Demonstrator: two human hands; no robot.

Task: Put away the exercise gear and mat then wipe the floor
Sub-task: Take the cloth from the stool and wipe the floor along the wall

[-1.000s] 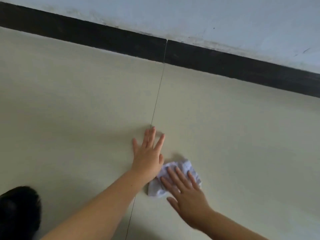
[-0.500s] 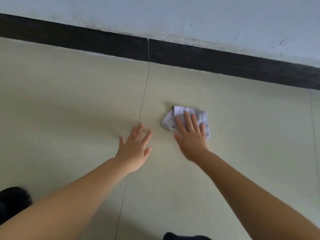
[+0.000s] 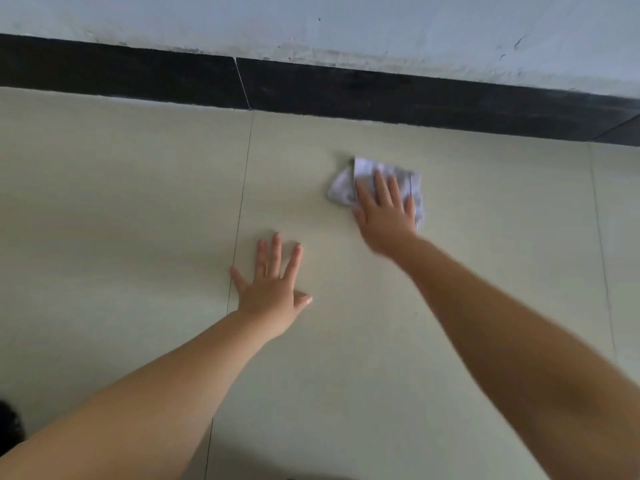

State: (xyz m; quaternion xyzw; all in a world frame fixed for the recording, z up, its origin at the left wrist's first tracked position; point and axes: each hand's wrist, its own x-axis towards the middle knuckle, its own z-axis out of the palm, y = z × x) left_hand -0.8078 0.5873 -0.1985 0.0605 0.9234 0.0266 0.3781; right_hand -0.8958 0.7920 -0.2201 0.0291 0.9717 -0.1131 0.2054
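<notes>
While no gear or mat in view, wiping the floor [image 3: 450, 306] near the skirting [image 3: 381, 95]: right hand [image 3: 384, 216] pressing flat on the cloth [image 3: 341, 187], left hand [image 3: 272, 289] spread, bracing. Next, probably sweeping sideways, keeping pressure.

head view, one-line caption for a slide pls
Right hand presses a white cloth on the tiled floor; left hand braces flat.

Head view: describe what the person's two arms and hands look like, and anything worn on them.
Both forearms are bare from the bottom edge of the picture to the wrist; no sleeve shows. The left hand and the right hand wear no gloves, and no watch, ring or bracelet can be seen. The left thumbnail is short and unpainted. The right hand is slightly blurred, so its finer details cannot be made out.
</notes>
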